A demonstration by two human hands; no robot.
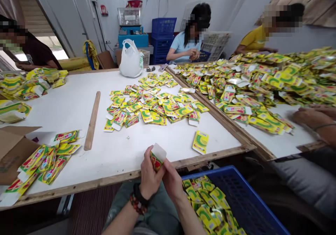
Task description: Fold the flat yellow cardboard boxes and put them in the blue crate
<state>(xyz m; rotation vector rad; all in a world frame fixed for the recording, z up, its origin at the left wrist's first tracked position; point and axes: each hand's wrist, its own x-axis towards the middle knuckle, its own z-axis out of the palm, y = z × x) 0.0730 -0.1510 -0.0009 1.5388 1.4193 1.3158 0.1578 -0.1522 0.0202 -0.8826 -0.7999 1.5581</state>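
The fingers of the left hand (149,175) were wrapped around the box (158,156), while those of the right hand (173,182) pinched its lower right corner; it was held, tilted, at the near edge of the table (112,158), white flap upward. That flap looked the weak point: thumbs pressing too hard or unevenly could have creased it or buckled the thin card walls. A slackened grip might have let the box drop past the edge into the lap below. The lone box (200,142) lay flat close to the near edge, right of the hands, where a sweeping forearm could have knocked it off, perhaps into the basket (241,189) beneath. Reaching carelessly into the loose pile (154,105) farther back could have sent boxes sliding.
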